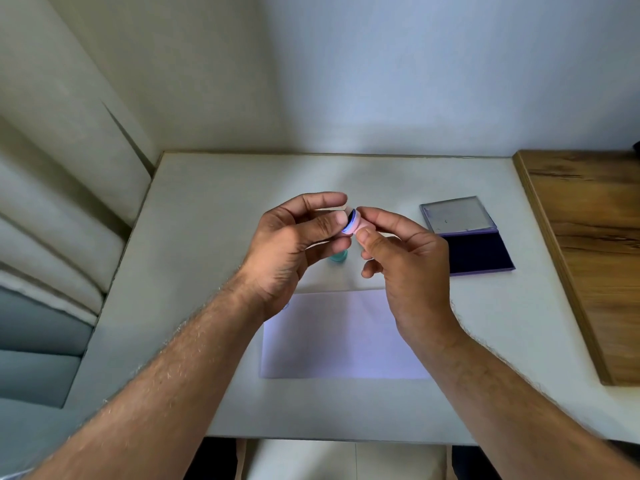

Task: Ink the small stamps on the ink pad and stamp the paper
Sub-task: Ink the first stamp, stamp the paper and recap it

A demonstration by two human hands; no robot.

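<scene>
Pink stamp [354, 226], pinched between raised hands

Paper [343, 336] flat near the table's [207, 188] front edge, centred. Ink pad [479, 252] lying open behind and to the right, towards the right edge. One stamp [338, 256] standing behind the paper, another [355, 225] held above it between both hands.

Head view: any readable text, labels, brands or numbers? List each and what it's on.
None readable.
Pink stamp, held between left hand and right hand: inked face shows, design too small to read.
Ink pad: no label visible; specks inside its open lid are not legible.
Paper: no text; a faint mark at its left edge is blurred.
Teal stamp: mostly hidden, no text visible.
</scene>
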